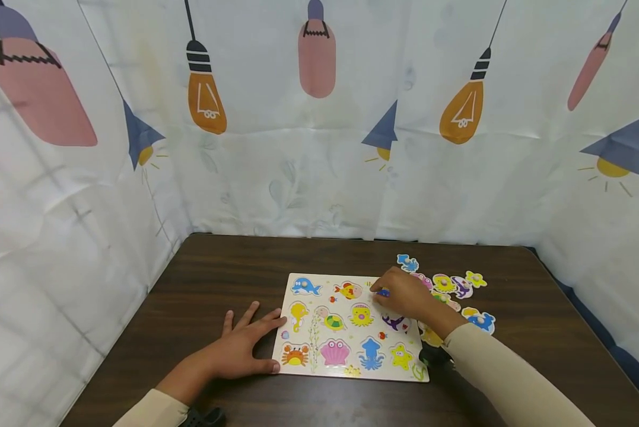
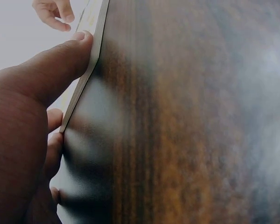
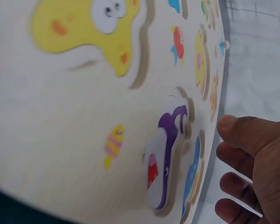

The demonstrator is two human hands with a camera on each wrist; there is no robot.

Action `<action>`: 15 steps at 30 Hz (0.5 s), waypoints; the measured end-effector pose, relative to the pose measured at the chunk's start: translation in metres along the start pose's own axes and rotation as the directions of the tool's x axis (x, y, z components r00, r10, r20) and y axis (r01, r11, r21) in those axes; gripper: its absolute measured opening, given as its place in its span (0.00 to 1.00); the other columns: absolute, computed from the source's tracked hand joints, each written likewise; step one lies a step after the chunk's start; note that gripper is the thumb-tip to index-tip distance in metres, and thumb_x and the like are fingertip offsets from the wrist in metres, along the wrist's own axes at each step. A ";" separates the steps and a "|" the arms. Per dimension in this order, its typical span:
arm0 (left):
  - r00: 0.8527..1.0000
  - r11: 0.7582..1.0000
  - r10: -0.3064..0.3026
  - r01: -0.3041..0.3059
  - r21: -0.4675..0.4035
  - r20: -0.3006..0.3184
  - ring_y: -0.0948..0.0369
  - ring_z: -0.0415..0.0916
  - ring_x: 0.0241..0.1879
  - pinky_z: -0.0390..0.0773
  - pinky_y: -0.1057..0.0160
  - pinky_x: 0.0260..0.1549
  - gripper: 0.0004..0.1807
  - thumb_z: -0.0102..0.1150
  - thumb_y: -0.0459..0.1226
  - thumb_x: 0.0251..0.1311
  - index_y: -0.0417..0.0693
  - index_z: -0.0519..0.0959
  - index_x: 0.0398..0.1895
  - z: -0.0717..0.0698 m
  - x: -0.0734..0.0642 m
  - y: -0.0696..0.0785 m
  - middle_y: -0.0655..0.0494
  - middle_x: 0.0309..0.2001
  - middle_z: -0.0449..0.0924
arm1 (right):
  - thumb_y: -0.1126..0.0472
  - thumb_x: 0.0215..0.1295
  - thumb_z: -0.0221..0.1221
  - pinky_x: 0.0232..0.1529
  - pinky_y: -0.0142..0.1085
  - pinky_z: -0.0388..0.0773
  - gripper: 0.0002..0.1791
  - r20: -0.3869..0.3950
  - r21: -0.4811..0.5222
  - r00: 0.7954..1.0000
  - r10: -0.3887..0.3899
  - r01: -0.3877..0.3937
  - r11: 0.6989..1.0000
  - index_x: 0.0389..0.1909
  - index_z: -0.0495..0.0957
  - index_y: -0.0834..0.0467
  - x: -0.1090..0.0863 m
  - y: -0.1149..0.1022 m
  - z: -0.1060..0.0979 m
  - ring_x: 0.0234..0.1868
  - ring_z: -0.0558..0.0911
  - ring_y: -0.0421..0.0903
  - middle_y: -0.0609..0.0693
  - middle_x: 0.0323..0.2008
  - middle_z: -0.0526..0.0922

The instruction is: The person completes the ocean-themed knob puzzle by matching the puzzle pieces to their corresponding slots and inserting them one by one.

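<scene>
A white puzzle board printed with sea animals lies on the table. My left hand has its fingers spread at the board's left side; in the left wrist view its thumb touches the board's edge. Over the upper right part of the board is my right hand, partly covering a blue picture. In the right wrist view its fingers are loosely bent beside a blue shape, with nothing visible between them. A purple-and-white whale shape lies nearby on the board.
Loose puzzle pieces lie right of the board, among them a blue one, a yellow flower-like one and another blue one. Several are bunched together, partly behind the right forearm. A patterned cloth hangs around the dark wooden table.
</scene>
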State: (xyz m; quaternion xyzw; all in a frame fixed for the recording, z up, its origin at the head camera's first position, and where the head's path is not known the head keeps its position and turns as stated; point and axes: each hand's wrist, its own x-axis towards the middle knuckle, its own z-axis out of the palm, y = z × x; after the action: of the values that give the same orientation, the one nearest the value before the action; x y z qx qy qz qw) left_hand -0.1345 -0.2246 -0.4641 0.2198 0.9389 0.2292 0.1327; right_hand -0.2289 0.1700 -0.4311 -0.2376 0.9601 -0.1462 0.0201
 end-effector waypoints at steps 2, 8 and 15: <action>1.000 1.000 -0.004 0.004 0.003 0.000 0.40 0.32 0.80 0.23 0.23 0.63 0.50 0.66 0.69 0.53 0.69 0.63 0.79 0.000 0.000 0.000 0.62 0.80 0.53 | 0.53 0.62 0.73 0.46 0.40 0.81 0.10 0.003 -0.003 1.000 0.007 -0.007 1.000 0.44 0.91 0.47 -0.004 0.003 -0.001 0.47 0.78 0.42 0.39 0.41 0.84; 1.000 1.000 -0.007 0.007 0.011 -0.001 0.40 0.33 0.80 0.24 0.22 0.63 0.50 0.67 0.69 0.53 0.69 0.63 0.79 -0.001 0.001 0.001 0.62 0.80 0.54 | 0.51 0.61 0.73 0.48 0.45 0.82 0.11 0.008 -0.005 0.999 0.051 -0.051 0.999 0.44 0.91 0.46 -0.016 0.013 -0.003 0.50 0.80 0.46 0.42 0.45 0.85; 1.000 1.000 -0.008 0.008 0.012 0.002 0.40 0.33 0.80 0.24 0.22 0.63 0.50 0.67 0.69 0.52 0.69 0.63 0.79 -0.001 0.001 0.001 0.62 0.80 0.54 | 0.51 0.62 0.72 0.55 0.56 0.79 0.13 0.010 0.010 0.997 0.082 -0.082 0.997 0.47 0.90 0.47 -0.031 0.028 -0.007 0.62 0.77 0.55 0.44 0.48 0.86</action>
State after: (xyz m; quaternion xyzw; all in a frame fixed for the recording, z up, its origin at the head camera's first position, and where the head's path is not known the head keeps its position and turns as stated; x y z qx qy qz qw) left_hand -0.1354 -0.2238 -0.4625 0.2170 0.9410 0.2229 0.1331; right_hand -0.2153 0.2100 -0.4337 -0.1984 0.9682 -0.1493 0.0320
